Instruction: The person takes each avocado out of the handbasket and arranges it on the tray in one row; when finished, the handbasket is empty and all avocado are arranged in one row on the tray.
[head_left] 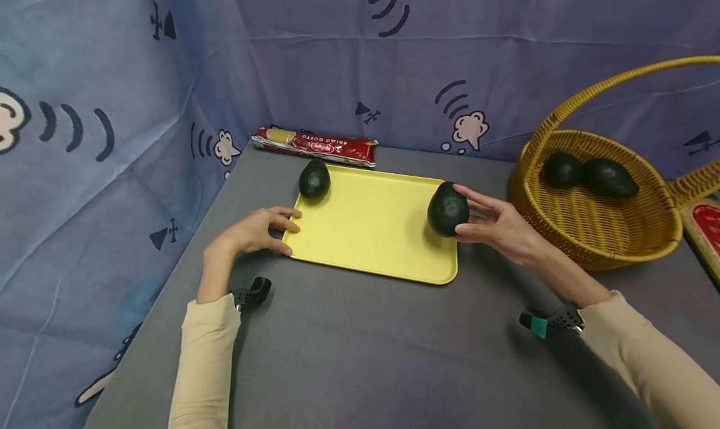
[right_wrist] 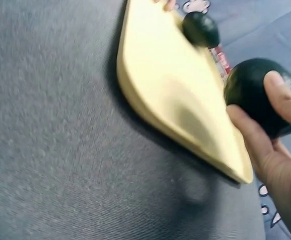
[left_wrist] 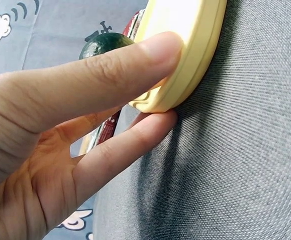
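Observation:
A yellow tray (head_left: 365,226) lies on the grey table, and my left hand (head_left: 257,230) pinches its left edge. In the left wrist view the thumb (left_wrist: 158,52) is over the rim and a fingertip (left_wrist: 158,122) is under the corner. One dark green avocado (head_left: 314,179) sits at the tray's far left corner. My right hand (head_left: 503,232) grips another avocado (head_left: 443,210) between thumb and fingers, over the tray's right end. In the right wrist view a shadow falls on the tray below this held avocado (right_wrist: 255,95).
At the right stands a yellow woven basket (head_left: 596,260) with a tall handle and two avocados (head_left: 610,177) inside. A red package (head_left: 320,146) lies behind the tray, against the patterned cloth (head_left: 315,66). Another red and yellow item (head_left: 705,226) shows at the right edge.

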A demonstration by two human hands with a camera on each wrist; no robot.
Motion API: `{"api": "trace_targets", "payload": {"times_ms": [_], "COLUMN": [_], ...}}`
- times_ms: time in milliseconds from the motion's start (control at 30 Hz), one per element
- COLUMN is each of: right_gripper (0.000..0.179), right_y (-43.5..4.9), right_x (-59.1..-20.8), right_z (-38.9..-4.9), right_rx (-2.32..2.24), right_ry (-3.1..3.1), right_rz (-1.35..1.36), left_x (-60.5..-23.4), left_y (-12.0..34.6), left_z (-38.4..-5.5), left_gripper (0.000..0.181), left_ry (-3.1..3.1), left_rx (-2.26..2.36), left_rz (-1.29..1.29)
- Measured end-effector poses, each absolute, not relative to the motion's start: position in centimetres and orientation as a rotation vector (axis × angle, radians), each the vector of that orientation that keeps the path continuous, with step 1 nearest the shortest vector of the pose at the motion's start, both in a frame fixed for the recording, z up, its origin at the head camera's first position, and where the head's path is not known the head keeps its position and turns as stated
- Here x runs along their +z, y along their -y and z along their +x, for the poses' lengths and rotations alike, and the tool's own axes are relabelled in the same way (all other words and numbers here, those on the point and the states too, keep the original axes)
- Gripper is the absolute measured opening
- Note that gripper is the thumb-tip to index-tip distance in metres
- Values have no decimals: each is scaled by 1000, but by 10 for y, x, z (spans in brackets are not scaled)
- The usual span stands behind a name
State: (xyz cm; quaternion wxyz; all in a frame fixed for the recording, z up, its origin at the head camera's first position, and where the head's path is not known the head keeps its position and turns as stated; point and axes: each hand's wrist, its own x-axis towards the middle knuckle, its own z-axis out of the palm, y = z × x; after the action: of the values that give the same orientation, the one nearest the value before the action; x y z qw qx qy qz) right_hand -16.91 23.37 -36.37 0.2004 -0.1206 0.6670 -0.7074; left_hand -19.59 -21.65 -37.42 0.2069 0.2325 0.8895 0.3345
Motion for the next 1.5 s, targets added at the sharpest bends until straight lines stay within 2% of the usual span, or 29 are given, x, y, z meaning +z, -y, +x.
{"api": "trace_targets", "payload": {"times_ms": [667, 1500], "right_gripper": [74, 72], "right_y": [-215, -162], "right_x": [-387, -398], "right_z": [-224, -259], "right_rx": [-2069, -2054], "right_ry": [-1669, -1585], "right_rz": [-418, -320], "left_x": [-373, -376], "left_y": [216, 218], "left_z": [-196, -196], "left_gripper": [46, 44], "left_ry": [-2494, -2484], "left_rx": [907, 952], "left_rz": [664, 688]}}
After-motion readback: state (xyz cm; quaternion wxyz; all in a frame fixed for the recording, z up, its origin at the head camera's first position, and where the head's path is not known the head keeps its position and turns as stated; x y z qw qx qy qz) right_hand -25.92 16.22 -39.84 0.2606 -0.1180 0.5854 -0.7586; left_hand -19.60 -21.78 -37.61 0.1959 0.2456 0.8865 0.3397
